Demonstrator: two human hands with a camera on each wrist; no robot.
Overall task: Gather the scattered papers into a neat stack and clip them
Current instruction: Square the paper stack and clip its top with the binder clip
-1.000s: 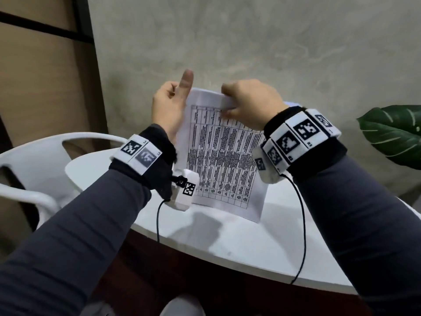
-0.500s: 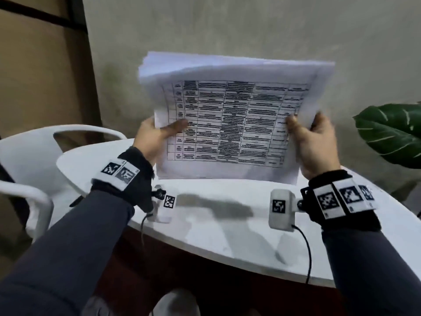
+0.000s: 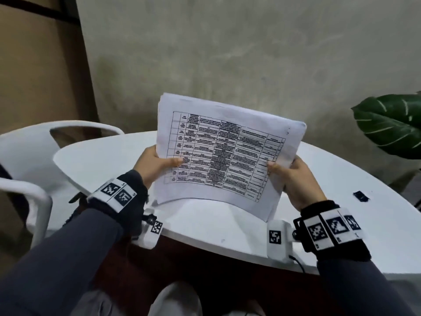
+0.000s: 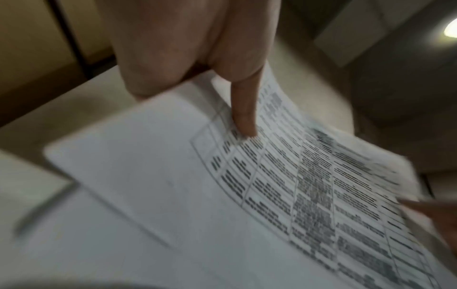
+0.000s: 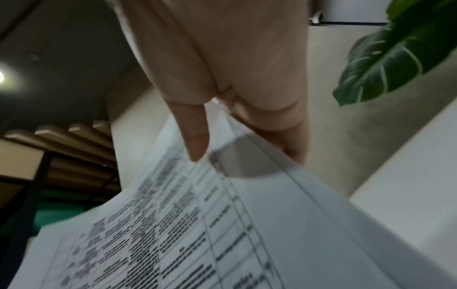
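Note:
A stack of white papers [image 3: 218,153] with a printed table on the top sheet is held tilted above the white round table [image 3: 227,222]. My left hand [image 3: 157,164] pinches its left edge, thumb on the top sheet and fingers behind. My right hand [image 3: 289,172] pinches the right edge the same way. The left wrist view shows the thumb [image 4: 243,115] pressing on the papers [image 4: 284,195]. The right wrist view shows the thumb [image 5: 195,140] on the papers [image 5: 197,234]. A small black clip [image 3: 361,196] lies on the table at the right.
A white plastic chair [image 3: 29,169] stands to the left of the table. A large green leaf [image 3: 391,126] hangs at the right near the table's far edge. A grey wall rises behind the table.
The papers went from lying under my hands on the table to being lifted high by both side edges, then came down lower and tilted toward the table.

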